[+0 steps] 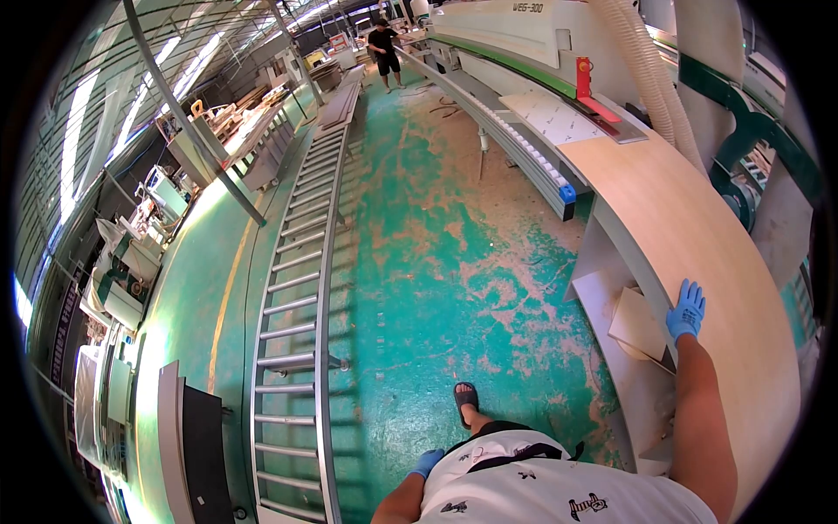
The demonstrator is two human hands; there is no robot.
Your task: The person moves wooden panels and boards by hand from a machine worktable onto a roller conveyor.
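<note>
My right hand [687, 310], in a blue glove, lies flat on the inner edge of a long pale wooden worktop [729, 262]. Its fingers are stretched out and hold nothing. Below that edge, a few pale board offcuts [640, 325] rest in the open space under the worktop. My left hand [427, 463], also gloved in blue, is low beside my hip, partly hidden by my shirt [515, 489]; its fingers cannot be made out.
A long roller conveyor [292, 303] runs along my left. On the right stands a large machine [506, 31] with a red upright part [583, 77] and a side rail [524, 157]. Another person [384, 54] stands far ahead. Sawdust marks the green floor [419, 262].
</note>
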